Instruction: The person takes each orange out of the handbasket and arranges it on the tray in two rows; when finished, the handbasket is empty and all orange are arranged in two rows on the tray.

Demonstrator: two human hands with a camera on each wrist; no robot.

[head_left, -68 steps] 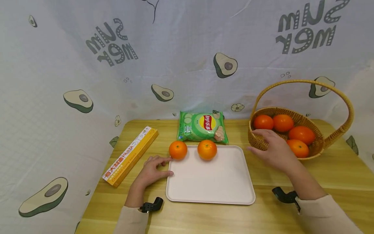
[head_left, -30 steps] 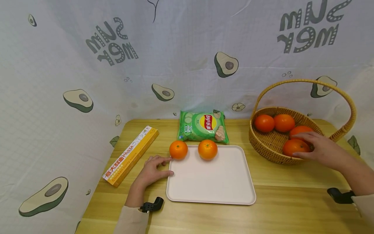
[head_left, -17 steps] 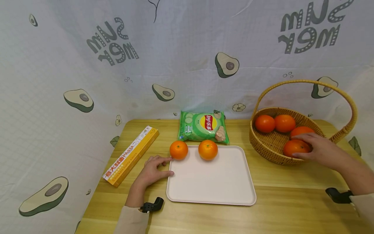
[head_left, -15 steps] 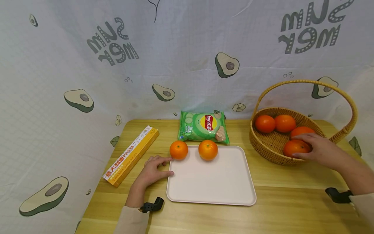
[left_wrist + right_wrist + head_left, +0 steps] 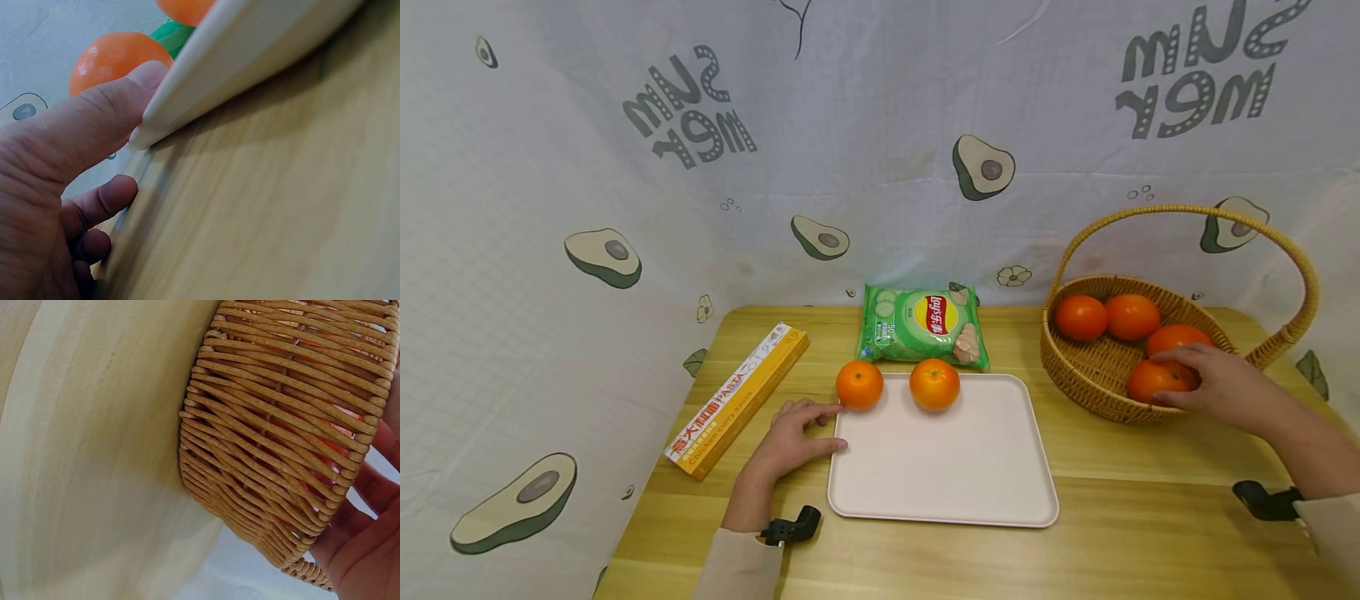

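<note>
My right hand (image 5: 1232, 387) reaches over the near rim of the wicker basket (image 5: 1078, 387), thumb and fingers round the nearest orange fruit (image 5: 1152, 381). Several orange fruits lie in the basket. In the right wrist view the basket wall (image 5: 275, 419) hides most of the fruit beside my hand (image 5: 369, 544). My left hand (image 5: 786, 446) is at the left edge of the white tray (image 5: 943, 467), its thumb touching the rim (image 5: 187, 69) in the left wrist view and its other fingers loosely bent. Two oranges (image 5: 860, 385) (image 5: 934, 385) sit along the tray's back edge.
A green chip bag (image 5: 921, 325) lies behind the tray. To the left a yellow and white pasta box (image 5: 737, 400) rests at a slant on the wooden table (image 5: 925, 567). A curtain with avocado prints (image 5: 880, 108) hangs behind, and the basket's tall handle (image 5: 1180, 210) arches over it.
From its earlier place over the basket's left front, my right hand has moved right and onto the nearest fruit, where it has stayed. The left hand has kept its place.
</note>
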